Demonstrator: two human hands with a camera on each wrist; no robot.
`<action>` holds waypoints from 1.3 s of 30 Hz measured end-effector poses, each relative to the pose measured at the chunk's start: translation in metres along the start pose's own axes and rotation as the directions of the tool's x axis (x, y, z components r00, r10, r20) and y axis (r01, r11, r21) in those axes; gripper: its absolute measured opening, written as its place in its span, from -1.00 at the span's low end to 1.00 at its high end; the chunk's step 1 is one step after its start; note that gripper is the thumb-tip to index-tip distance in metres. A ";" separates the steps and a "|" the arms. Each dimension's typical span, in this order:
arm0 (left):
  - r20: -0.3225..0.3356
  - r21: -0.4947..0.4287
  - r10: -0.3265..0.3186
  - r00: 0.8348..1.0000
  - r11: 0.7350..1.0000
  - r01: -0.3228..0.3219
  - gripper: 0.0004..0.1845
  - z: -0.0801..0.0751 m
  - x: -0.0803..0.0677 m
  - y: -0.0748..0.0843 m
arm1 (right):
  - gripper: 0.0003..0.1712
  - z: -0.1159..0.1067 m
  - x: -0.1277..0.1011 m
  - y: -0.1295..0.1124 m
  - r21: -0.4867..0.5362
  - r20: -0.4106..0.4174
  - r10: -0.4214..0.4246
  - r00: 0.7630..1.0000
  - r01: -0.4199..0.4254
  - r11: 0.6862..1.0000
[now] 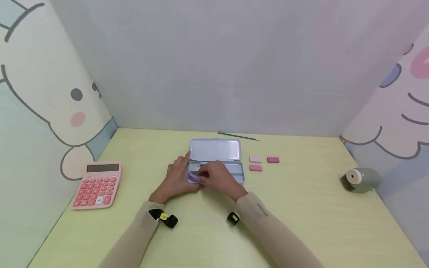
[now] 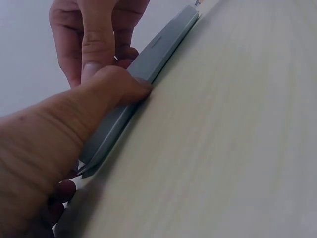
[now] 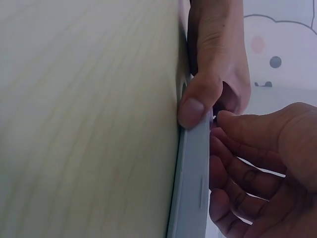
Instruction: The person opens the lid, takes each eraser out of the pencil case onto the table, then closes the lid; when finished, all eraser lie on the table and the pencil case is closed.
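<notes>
Sleeves [image 1: 130,234] reached in from the bottom edge, and both hands were busy at the open case [image 1: 236,168]! Left hand [image 1: 179,176]: clamped on the case's left end, thumb against the near wall. Right hand [image 1: 218,178]: fingertips together on the end of the purple block [image 1: 193,178], which sat aslant at the left of the near compartment; whether it touched the floor, I couldn't tell.

Danger here, I reckoned: a slipped pinch could leave it wedged crooked, one corner proud of the rim, enough to foul the lid [image 1: 215,149]. A hard push could have tipped the case if the left grip slackened. And those loose blocks, lilac [image 1: 255,159], pink [image 1: 256,168] and dark pink [image 1: 273,160], lay right of the case, where a wide swing of the right hand might scatter them.

Now the lettering: dark script on the right cuff [image 1: 263,209], too small to read; a yellow tag [image 1: 164,216] at the left wrist, equally illegible. The calculator [image 1: 115,175] gave one clear sign: a plus on its white key [image 1: 99,200]. No brand was legible.
</notes>
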State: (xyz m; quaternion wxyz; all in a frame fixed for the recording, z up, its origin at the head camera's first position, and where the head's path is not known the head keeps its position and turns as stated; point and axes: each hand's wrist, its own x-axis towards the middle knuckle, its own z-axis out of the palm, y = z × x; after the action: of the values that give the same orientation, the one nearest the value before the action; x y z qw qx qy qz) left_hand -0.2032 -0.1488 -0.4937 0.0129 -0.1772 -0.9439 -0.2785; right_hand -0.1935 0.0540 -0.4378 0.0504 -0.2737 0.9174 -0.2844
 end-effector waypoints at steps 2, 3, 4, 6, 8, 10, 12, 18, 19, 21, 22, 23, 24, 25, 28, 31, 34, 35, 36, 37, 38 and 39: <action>0.006 -0.004 -0.007 1.000 1.000 0.007 0.43 -0.001 0.000 0.001 | -0.83 0.000 0.002 -0.002 -0.022 0.006 0.007 1.000 -0.006 1.000; 0.008 -0.008 -0.011 1.000 1.000 0.011 0.43 -0.002 0.000 0.001 | -0.83 0.001 0.004 -0.003 -0.029 0.008 0.009 1.000 -0.008 1.000; 0.010 -0.011 -0.014 1.000 1.000 0.014 0.43 -0.002 0.000 0.002 | -0.83 0.002 0.004 -0.003 -0.035 0.010 0.011 1.000 -0.011 0.999; 0.015 -0.016 -0.016 1.000 1.000 0.016 0.43 -0.003 0.000 0.003 | -0.84 0.004 0.006 -0.003 -0.046 0.009 0.018 1.000 -0.017 0.999; 0.018 -0.017 -0.017 1.000 1.000 0.018 0.43 -0.003 0.000 0.003 | -0.85 0.006 0.007 -0.003 -0.050 0.004 0.025 1.000 -0.025 0.998; 0.017 -0.010 -0.017 1.000 1.000 0.017 0.43 -0.003 -0.001 0.003 | -0.85 0.008 0.008 -0.003 -0.052 0.000 0.027 1.000 -0.027 0.998; 0.014 -0.007 -0.017 1.000 1.000 0.018 0.43 -0.003 0.000 0.003 | -0.85 0.009 0.008 -0.003 -0.052 -0.003 0.027 1.000 -0.027 0.998; 0.018 -0.015 -0.017 1.000 1.000 0.017 0.41 -0.003 0.000 0.004 | -0.82 0.006 0.004 -0.001 -0.005 -0.030 0.041 0.999 -0.041 0.999; 0.021 -0.018 -0.018 1.000 1.000 0.018 0.41 -0.003 0.000 0.005 | -0.82 0.004 0.003 -0.001 0.013 -0.041 0.047 0.998 -0.046 0.999; 0.024 -0.019 -0.020 1.000 1.000 0.020 0.41 -0.003 -0.001 0.005 | -0.83 0.001 -0.001 0.001 0.044 -0.063 0.063 0.996 -0.060 0.997; 0.024 -0.018 -0.020 1.000 1.000 0.021 0.42 -0.003 -0.001 0.005 | -0.84 -0.001 -0.002 0.001 0.056 -0.074 0.071 0.995 -0.067 0.996; 0.025 -0.015 -0.021 0.999 1.000 0.021 0.42 -0.003 -0.001 0.005 | -0.85 -0.003 -0.004 0.002 0.066 -0.080 0.077 0.994 -0.071 0.995; 0.026 -0.011 -0.022 0.999 1.000 0.022 0.42 -0.003 -0.001 0.005 | -0.86 -0.005 -0.005 0.002 0.073 -0.084 0.084 0.993 -0.078 0.994; 0.027 -0.012 -0.023 0.999 1.000 0.023 0.43 -0.003 -0.002 0.005 | -0.86 -0.008 -0.007 0.003 0.072 -0.087 0.093 0.992 -0.087 0.994; 0.033 -0.011 -0.028 0.999 1.000 0.028 0.43 -0.003 -0.002 0.006 | -0.87 -0.013 -0.014 0.005 0.060 -0.102 0.106 0.989 -0.101 0.993; 0.035 -0.017 -0.035 0.999 0.999 0.036 0.43 -0.003 -0.001 0.006 | -0.88 -0.017 -0.022 0.010 0.043 -0.125 0.109 0.986 -0.104 0.994; 0.033 -0.021 -0.037 0.999 0.999 0.038 0.44 -0.003 -0.001 0.006 | -0.90 -0.019 -0.031 0.018 0.029 -0.146 0.099 0.984 -0.096 0.995; 0.031 -0.022 -0.037 0.999 0.999 0.037 0.44 -0.003 -0.001 0.006 | -0.91 -0.020 -0.034 0.020 0.027 -0.152 0.097 0.984 -0.094 0.995; 0.031 -0.022 -0.037 0.999 0.999 0.038 0.44 -0.003 -0.002 0.006 | -0.91 -0.021 -0.036 0.022 0.026 -0.159 0.093 0.983 -0.090 0.996; 0.031 -0.025 -0.038 0.999 0.999 0.039 0.44 -0.003 -0.002 0.006 | -0.92 -0.022 -0.039 0.024 0.021 -0.164 0.091 0.982 -0.089 0.996; 0.032 -0.027 -0.039 0.999 0.999 0.040 0.43 -0.003 -0.002 0.006 | -0.93 -0.023 -0.041 0.026 0.019 -0.169 0.093 0.981 -0.091 0.996; 0.033 -0.028 -0.040 0.999 0.999 0.041 0.43 -0.003 -0.002 0.006 | -0.93 -0.024 -0.044 0.027 0.017 -0.176 0.096 0.980 -0.094 0.995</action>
State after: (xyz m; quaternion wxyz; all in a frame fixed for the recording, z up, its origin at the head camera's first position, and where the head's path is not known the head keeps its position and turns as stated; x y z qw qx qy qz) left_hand -0.1994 -0.1462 -0.4883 -0.0105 -0.1629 -0.9433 -0.2891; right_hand -0.1756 0.1079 -0.4356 -0.0166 -0.2030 0.9290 -0.3089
